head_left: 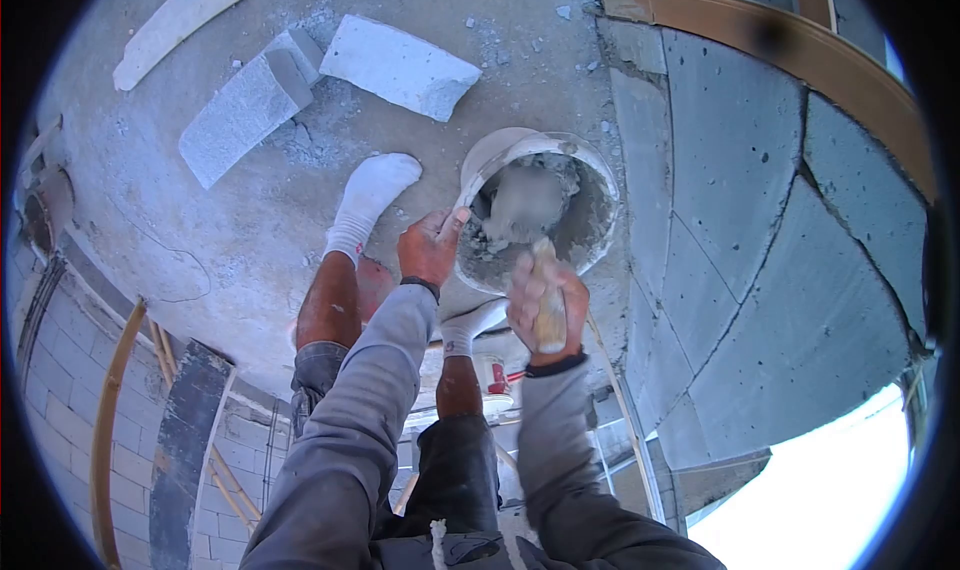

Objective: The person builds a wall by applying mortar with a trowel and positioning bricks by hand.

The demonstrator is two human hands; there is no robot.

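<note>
A round white bucket [603, 228] stands on the floor with wet grey mortar [562, 178] inside. My left hand [428, 247] is closed on the bucket's left rim, thumb at the edge. Wrapped round the wooden handle of a trowel [551, 315] are the fingers of my right hand [530, 305], at the bucket's near side. The trowel's blade reaches into the bucket; it is blurred and seems covered with mortar, so its outline cannot be made out.
Two pale blocks [400, 65] [245, 110] and a flat curved piece [180, 25] lie on the dusty floor ahead. A wall of grey blocks [740, 170] rises close on the right, with a brown board [740, 20] along its top. Wooden poles [118, 420] lean behind on the left.
</note>
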